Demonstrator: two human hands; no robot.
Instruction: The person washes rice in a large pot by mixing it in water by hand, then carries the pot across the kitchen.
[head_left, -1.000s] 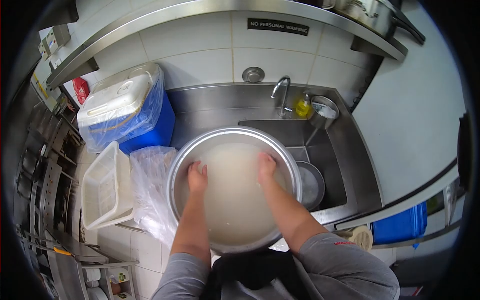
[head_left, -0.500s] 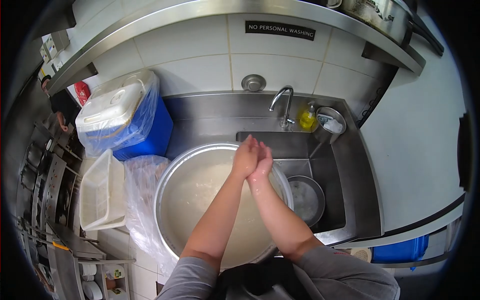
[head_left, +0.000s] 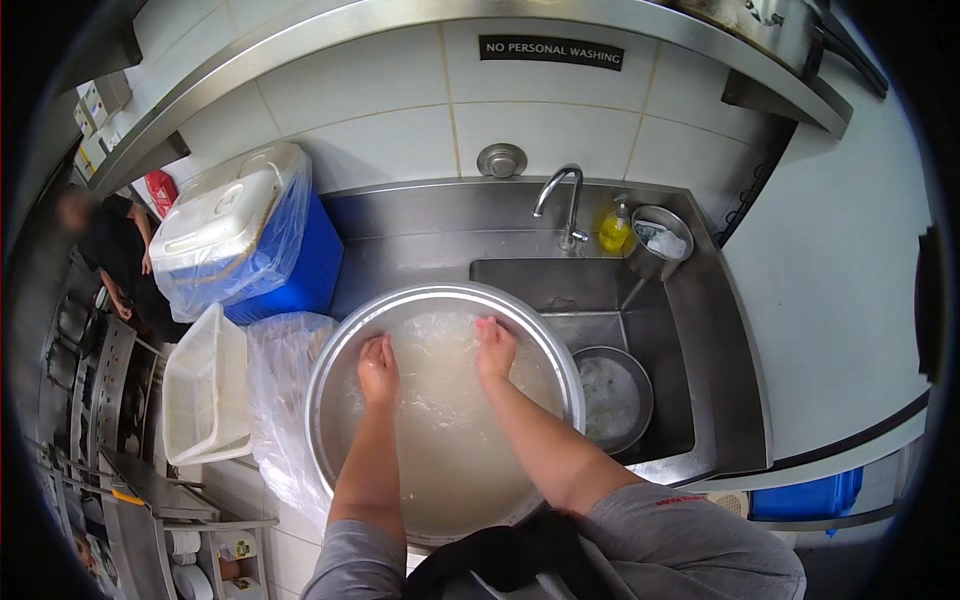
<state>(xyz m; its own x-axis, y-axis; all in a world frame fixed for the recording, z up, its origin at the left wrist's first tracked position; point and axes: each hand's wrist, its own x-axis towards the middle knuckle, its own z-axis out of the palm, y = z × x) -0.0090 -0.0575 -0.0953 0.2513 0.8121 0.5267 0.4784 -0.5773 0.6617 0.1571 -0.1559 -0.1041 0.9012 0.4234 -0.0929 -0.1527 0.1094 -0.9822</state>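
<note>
A wide metal pot (head_left: 450, 290) stands right in front of the person, with the sink (head_left: 665, 350) beyond it and to its right; what bears its base is hidden. Cloudy water (head_left: 455, 450) fills much of the pot and hides its bottom.

The left hand (head_left: 378, 370) is inside the pot, near its far left wall, and the right hand (head_left: 495, 350) is inside it too, towards the far right. The hands are apart from each other, fingers bent; whether either grips anything, I cannot tell.

So filled, the pot is probably heavy and the water quick to slop over if it tilts. Its metal wall looks stiff and not fragile, but wet skin would make it slippery. The best hold is likely the rim at opposite sides of the pot, with support from below; no handles show. Right of the pot, a small pan (head_left: 612, 400) in the sink looks much lighter. A plastic bag (head_left: 285, 400) lies against the pot's left, soft and easily snagged.
</note>
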